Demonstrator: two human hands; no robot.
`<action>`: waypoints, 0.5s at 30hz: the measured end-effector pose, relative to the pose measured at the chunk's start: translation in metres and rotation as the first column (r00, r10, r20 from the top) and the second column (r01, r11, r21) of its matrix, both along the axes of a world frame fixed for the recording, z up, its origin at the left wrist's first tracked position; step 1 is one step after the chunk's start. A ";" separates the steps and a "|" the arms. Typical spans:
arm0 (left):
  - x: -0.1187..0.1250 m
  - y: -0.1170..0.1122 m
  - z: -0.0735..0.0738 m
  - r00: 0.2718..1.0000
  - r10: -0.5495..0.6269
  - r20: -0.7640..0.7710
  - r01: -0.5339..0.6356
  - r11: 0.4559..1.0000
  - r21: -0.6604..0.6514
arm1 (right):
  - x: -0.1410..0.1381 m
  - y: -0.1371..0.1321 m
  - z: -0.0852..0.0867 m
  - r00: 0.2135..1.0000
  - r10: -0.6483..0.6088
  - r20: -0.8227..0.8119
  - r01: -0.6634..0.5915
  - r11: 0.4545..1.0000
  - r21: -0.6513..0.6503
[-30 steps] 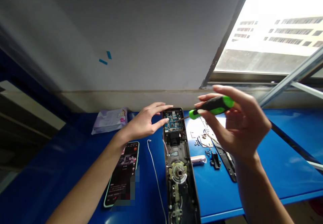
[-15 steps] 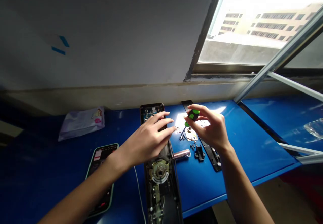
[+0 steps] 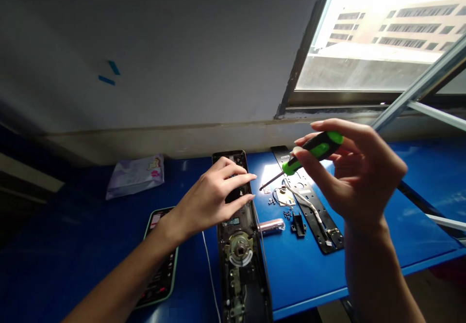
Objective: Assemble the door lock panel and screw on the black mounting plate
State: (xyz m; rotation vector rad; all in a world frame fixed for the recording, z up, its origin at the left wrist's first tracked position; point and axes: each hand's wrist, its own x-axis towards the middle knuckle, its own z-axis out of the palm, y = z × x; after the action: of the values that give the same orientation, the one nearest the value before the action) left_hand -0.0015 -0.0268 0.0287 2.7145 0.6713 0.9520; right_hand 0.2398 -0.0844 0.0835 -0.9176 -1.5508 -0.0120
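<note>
A long black door-lock body (image 3: 243, 260) lies open on the blue table (image 3: 364, 245), its mechanism showing. My left hand (image 3: 213, 198) rests flat over its upper part, fingers stretched out and holding nothing. My right hand (image 3: 351, 172) is raised above the table and closed around a green and black screwdriver (image 3: 309, 152), whose tip points down-left toward the lock. Several small screws (image 3: 287, 213) lie loose beside the lock.
A black perforated metal plate (image 3: 313, 206) with a white wire lies right of the lock, with a small metal cylinder (image 3: 271, 226) and a black clip (image 3: 298, 223). A phone (image 3: 160, 269) lies at left, a purple packet (image 3: 135, 175) behind it. Window frame at right.
My right hand has lifted the screwdriver up from the table and toward me. My left hand has stayed on the upper part of the lock.
</note>
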 end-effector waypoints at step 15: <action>-0.004 0.003 0.001 0.996 -0.032 0.081 0.033 0.999 -0.011 | -0.026 -0.002 0.026 0.996 0.008 -0.084 -0.003 0.999 0.052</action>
State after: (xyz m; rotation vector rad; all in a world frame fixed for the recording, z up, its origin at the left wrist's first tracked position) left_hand -0.0055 -0.0242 0.0301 2.6516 0.6137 1.0403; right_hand 0.2141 -0.0864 0.1098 -0.8624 -1.4689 -0.0097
